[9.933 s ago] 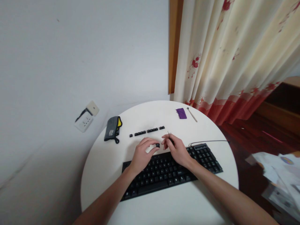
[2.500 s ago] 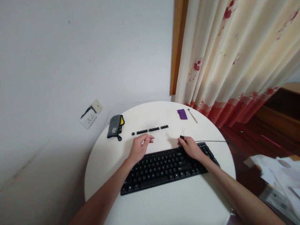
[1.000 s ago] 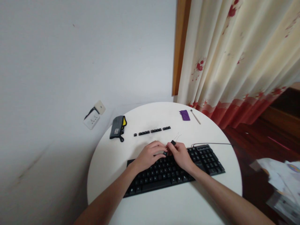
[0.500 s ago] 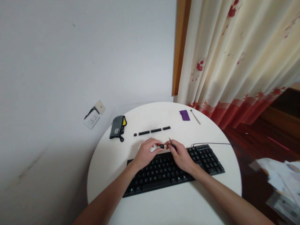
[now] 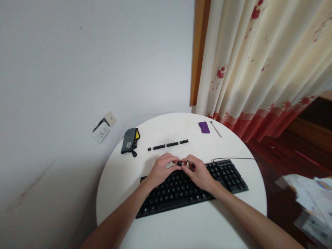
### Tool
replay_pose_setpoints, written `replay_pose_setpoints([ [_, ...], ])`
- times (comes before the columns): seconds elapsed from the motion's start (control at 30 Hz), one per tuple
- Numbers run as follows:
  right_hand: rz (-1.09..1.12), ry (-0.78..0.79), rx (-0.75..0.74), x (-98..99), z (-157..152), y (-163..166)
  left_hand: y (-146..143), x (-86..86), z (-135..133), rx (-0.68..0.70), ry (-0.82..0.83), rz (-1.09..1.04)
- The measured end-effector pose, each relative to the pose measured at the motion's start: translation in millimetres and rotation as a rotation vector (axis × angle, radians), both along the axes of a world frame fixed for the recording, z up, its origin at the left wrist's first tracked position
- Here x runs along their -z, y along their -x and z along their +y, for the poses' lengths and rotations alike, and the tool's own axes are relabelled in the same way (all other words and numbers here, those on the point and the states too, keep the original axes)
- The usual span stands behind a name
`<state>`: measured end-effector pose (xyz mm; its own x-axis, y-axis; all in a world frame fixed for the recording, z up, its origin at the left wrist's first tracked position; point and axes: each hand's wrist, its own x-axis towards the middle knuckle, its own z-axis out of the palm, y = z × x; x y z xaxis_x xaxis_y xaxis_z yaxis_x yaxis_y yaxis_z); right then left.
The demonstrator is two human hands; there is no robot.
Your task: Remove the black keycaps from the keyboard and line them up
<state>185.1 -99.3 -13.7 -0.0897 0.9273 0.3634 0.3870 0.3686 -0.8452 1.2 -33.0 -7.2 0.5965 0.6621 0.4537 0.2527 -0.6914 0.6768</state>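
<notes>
Over the back edge of a black keyboard (image 5: 178, 192), a small black keycap (image 5: 179, 163) is pinched between the thumb and fingers of my left hand (image 5: 162, 168). My right hand (image 5: 198, 173) meets it from the other side, its thumb and index fingertips closed at the same keycap. A slim dark tool (image 5: 191, 165) is tucked among the right fingers, mostly hidden, so its kind is unclear. Behind the hands, several loose black keycaps (image 5: 159, 147) lie in a row on the white round table (image 5: 202, 224).
A grey pouch with yellow lining (image 5: 129, 141) lies at the table's left. A purple cloth (image 5: 204, 127) and a thin brush-like stick (image 5: 215, 129) lie at the back right. The keyboard cable (image 5: 236, 158) runs off the right edge. The wall (image 5: 145, 69) stands close behind.
My right hand has shifted left so its thumb and index finger reach the keycap. The tool, which pointed upward, is now folded back among the fingers. My left hand is nearly still.
</notes>
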Motion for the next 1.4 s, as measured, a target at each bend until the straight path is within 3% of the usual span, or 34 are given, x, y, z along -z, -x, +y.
replay_pose_setpoints([
  [0.57,-0.034,0.011,0.002,5.5,3.6,-0.9,1.6,4.4,2.8,0.028,-0.017,-0.012],
  [0.7,-0.143,0.014,0.087,1.9,35.0,-28.2,4.4,0.8,1.9,-0.054,0.029,-0.018],
  [0.83,-0.463,0.099,0.269,6.3,91.4,-68.7,7.2,-2.5,2.9,-0.063,0.024,-0.039],
  [1.0,-0.561,0.182,0.265,26.2,141.1,-92.2,8.8,-3.1,4.6,-0.047,0.009,-0.057],
  [1.4,-0.599,0.236,0.197,48.4,167.1,-95.2,13.2,-4.8,8.1,-0.047,0.015,-0.062],
])
